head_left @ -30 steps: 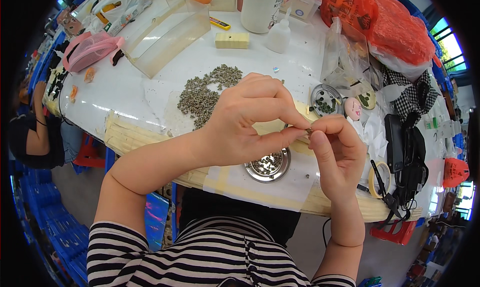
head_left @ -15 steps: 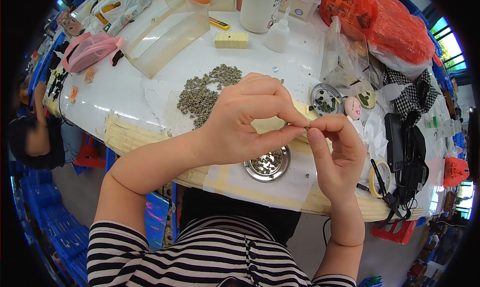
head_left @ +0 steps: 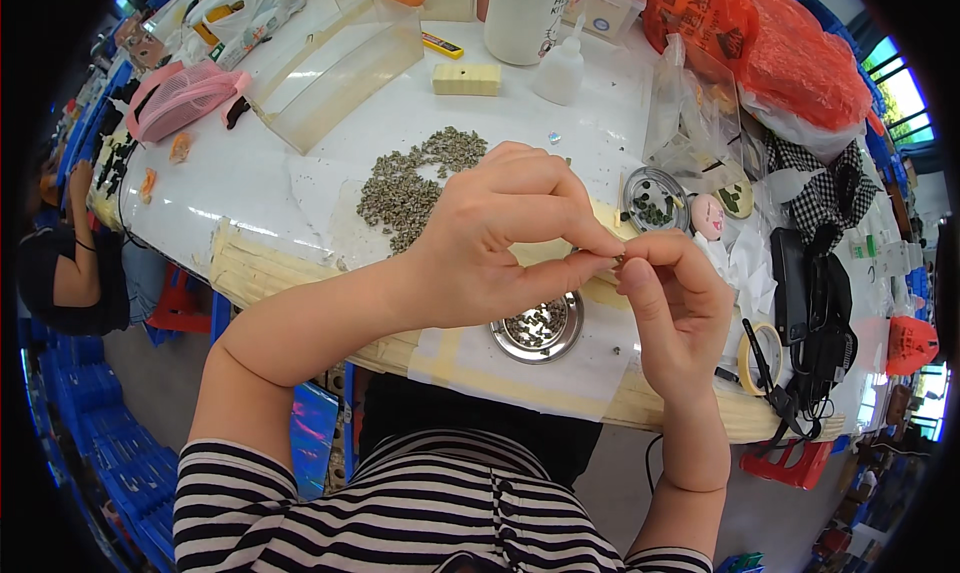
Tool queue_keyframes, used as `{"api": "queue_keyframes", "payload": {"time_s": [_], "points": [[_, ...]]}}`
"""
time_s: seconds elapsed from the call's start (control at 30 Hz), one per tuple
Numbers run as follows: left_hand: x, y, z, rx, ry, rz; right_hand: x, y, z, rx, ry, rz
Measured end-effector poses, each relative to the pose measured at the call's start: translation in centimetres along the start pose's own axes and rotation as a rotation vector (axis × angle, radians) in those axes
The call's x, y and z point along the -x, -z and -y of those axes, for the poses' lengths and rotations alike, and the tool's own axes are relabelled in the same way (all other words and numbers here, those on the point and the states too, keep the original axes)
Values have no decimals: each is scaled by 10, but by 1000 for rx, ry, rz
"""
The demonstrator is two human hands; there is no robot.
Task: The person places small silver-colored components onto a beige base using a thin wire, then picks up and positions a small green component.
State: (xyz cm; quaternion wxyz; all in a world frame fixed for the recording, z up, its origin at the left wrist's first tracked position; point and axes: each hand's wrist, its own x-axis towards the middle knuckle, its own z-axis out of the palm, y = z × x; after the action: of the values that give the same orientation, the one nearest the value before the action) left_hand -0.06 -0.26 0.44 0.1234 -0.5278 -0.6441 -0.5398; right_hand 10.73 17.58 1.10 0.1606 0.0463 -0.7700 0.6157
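Note:
My left hand (head_left: 520, 235) and my right hand (head_left: 676, 308) meet above the table's near edge, thumb and forefinger pinched on each. Between the fingertips is a tiny dark metallic piece (head_left: 619, 258), mostly covered, so its exact kind cannot be made out. Just below my left hand stands a round metal dish (head_left: 577, 335) with several small metallic pieces in it; my hand hides its far rim. A pile of small grey-brown metallic pieces (head_left: 398, 195) lies beyond my left wrist. Under the dish is a white sheet (head_left: 560, 385).
A pale block (head_left: 467, 80), a white squeeze bottle (head_left: 560, 75) and a clear tray (head_left: 345, 83) stand farther back. To the right are a round dish (head_left: 684, 209) of dark green bits, a tape roll (head_left: 743, 361) and red bags (head_left: 800, 68). Another person (head_left: 85, 273) sits at far left.
Both hands keep their pinch at nearly the same place, with only slight finger movement. The person at far left has shifted and an arm now shows more clearly.

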Motion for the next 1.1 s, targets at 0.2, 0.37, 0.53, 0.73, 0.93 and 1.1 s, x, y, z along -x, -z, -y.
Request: {"api": "queue_keyframes", "payload": {"time_s": [0.2, 0.37, 0.53, 0.73, 0.93, 1.1], "points": [[-1, 1, 0, 12, -35, 15, -1, -1, 6, -108, -71, 60], [-1, -1, 0, 6, -9, 5, 0, 2, 1, 44, 61, -33], [-1, -1, 0, -38, -4, 9, -4, -6, 2, 301, 368, -142], [0, 0, 0, -7, -2, 5, -2, -3, -4, 173, 210, -113], [0, 1, 1, 39, -13, 9, 1, 4, 0, 6, -33, 123], [-1, -1, 0, -8, -22, -5, 1, 1, 0, 24, 23, 17]]}}
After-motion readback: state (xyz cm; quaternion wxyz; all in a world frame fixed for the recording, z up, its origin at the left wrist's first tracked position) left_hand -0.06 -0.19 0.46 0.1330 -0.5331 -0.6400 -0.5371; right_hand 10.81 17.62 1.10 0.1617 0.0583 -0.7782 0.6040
